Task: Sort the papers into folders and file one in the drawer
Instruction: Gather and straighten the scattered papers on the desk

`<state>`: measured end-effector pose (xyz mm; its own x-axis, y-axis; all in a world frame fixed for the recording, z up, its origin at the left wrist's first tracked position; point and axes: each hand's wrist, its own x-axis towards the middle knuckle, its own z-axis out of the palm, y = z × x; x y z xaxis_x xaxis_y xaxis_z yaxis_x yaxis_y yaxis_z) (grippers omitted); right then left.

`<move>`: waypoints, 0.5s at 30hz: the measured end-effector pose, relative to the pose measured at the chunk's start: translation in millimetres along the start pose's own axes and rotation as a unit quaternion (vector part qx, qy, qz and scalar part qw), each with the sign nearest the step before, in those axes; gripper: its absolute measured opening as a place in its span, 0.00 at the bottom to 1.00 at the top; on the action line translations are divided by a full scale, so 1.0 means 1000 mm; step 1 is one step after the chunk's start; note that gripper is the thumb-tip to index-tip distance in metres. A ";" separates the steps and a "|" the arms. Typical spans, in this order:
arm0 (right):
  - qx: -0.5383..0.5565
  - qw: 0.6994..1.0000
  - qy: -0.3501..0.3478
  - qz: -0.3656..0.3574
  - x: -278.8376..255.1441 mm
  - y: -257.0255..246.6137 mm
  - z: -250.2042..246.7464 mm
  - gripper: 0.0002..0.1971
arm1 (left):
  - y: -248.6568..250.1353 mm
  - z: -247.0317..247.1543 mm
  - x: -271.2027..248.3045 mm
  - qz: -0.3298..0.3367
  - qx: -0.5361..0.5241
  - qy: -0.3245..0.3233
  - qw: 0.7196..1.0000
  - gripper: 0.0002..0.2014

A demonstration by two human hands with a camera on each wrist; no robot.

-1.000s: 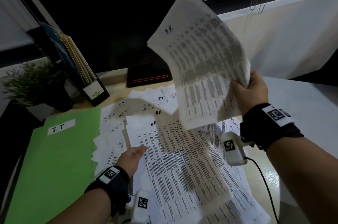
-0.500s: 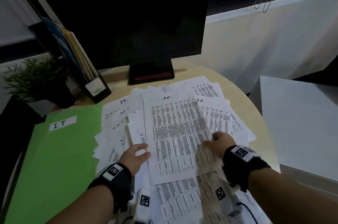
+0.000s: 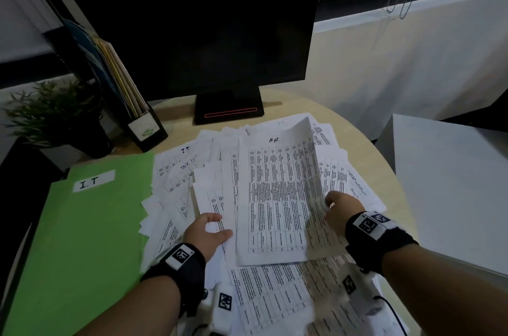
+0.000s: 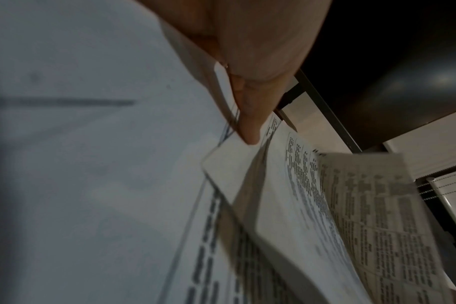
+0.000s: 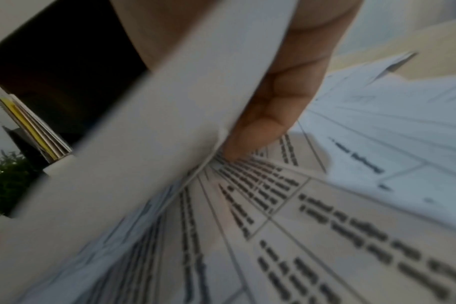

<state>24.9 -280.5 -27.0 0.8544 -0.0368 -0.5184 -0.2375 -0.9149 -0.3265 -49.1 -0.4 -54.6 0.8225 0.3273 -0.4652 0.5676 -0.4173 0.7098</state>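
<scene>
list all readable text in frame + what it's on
"I.T": white label on the green folder.
"HR": handwritten atop the top sheet.
"IT": handwritten atop a sheet beside the folder.
"TASK LI...": heading on a sheet below that, partly covered.
Magazine file logo: too small to read.
Printed tables on all sheets: too blurred to read.
Wristband markers: patterns, no text.

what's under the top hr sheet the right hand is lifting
More printed sheets lie fanned beneath the HR sheet, whose edge the right hand pinches. Their headings are mostly covered.
</scene>
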 end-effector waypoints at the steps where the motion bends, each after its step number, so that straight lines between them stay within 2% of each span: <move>1: -0.016 1.000 -0.009 -0.003 -0.001 -0.002 0.000 0.09 | 0.001 0.001 0.000 0.000 0.001 0.004 1.000 0.15; 6: -0.063 0.997 -0.037 -0.019 -0.007 -0.008 -0.003 0.13 | 0.001 0.000 0.002 -0.012 0.013 -0.006 1.000 0.16; 10: -0.073 0.995 -0.069 -0.012 -0.006 -0.009 -0.004 0.08 | 0.001 -0.002 0.003 -0.004 0.023 -0.011 1.000 0.17; 15: -0.084 0.994 -0.072 0.008 -0.001 -0.007 0.010 0.18 | -0.001 -0.003 0.005 -0.022 -0.010 -0.001 1.000 0.13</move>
<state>21.5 -270.3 -31.9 0.7725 -0.0056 -0.6350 -0.1604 -0.9693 -0.1865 -45.8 4.0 -56.2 0.7964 0.3430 -0.4980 0.6028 -0.3844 0.6992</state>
